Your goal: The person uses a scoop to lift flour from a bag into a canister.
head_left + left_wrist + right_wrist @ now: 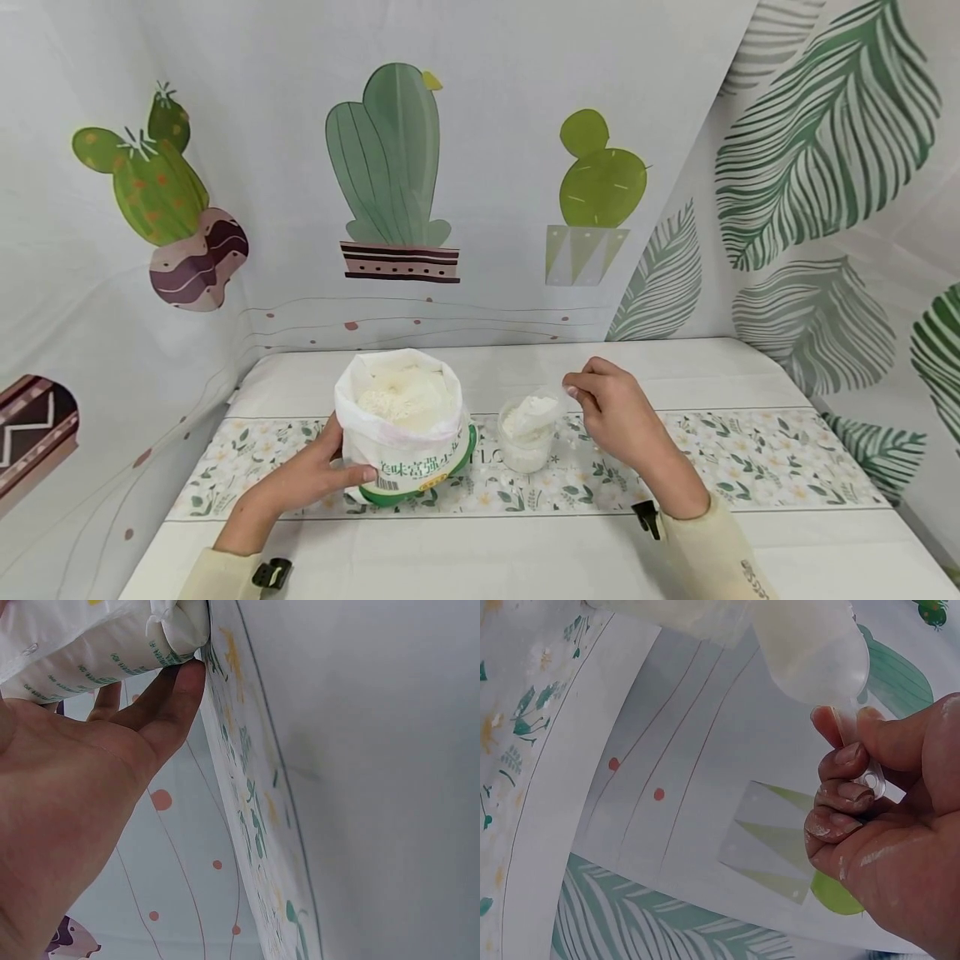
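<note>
An opened white bag of flour [408, 450], green at its base, stands on the table with its top rolled down. My left hand [311, 479] grips its left side, thumb across the front; the left wrist view shows those fingers [176, 705] against the bag's lower part. Between thumb and curled fingers, my right hand [892, 795] pinches the short handle of a clear plastic scoop [814, 660]. White flour fills the scoop, which tilts over the mouth of a clear plastic cup [522, 457]. Flour is inside the cup too, and white powder marks the right fingers.
The cup stands just right of the bag on a table [420, 550] covered with a white cloth and a floral band [247, 467]. Behind, a curtain [502, 167] printed with cacti and leaves closes off the back and sides.
</note>
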`<state>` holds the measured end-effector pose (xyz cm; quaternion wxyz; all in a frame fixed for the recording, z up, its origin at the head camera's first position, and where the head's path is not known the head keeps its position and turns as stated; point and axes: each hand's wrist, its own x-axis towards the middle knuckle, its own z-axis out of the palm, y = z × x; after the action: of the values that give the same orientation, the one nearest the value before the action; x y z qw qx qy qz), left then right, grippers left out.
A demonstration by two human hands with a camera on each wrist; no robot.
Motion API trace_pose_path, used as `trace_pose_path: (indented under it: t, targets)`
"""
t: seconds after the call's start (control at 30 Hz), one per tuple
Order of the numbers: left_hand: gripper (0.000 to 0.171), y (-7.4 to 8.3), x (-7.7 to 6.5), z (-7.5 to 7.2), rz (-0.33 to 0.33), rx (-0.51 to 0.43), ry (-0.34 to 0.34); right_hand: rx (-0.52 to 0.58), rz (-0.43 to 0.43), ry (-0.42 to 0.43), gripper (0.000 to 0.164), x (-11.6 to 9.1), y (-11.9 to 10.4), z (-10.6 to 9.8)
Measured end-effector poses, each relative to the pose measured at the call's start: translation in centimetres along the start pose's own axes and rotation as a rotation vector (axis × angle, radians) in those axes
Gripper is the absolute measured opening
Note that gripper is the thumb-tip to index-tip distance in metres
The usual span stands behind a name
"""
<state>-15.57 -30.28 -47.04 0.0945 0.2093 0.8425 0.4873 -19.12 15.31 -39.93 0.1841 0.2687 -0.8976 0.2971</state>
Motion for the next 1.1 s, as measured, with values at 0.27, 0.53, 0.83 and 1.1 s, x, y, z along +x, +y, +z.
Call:
trace_pose_path:
  t: [0.27,0.53,0.83,1.1]
  targets:
    - [0.113,0.13,0.03,-0.02,-0.016,0.006,0.010,-0.033,-0.072,0.049,0.017,0.20,-0.10,0.00]
    - [0.113,0.09,0.06,0.03,-0.021,0.013,0.013,-0.057,-0.107,0.063,0.017,0.27,-0.15,0.07]
    - [0.113,0.12,0.03,0.03,-0.009,0.006,0.008,-0.064,-0.096,0.059,0.016,0.21,-0.22,0.04]
    - [0.113,0.27,0.01,0.06,-0.021,0.010,0.013,-0.060,-0.082,0.055,0.016,0.21,-0.28,-0.07]
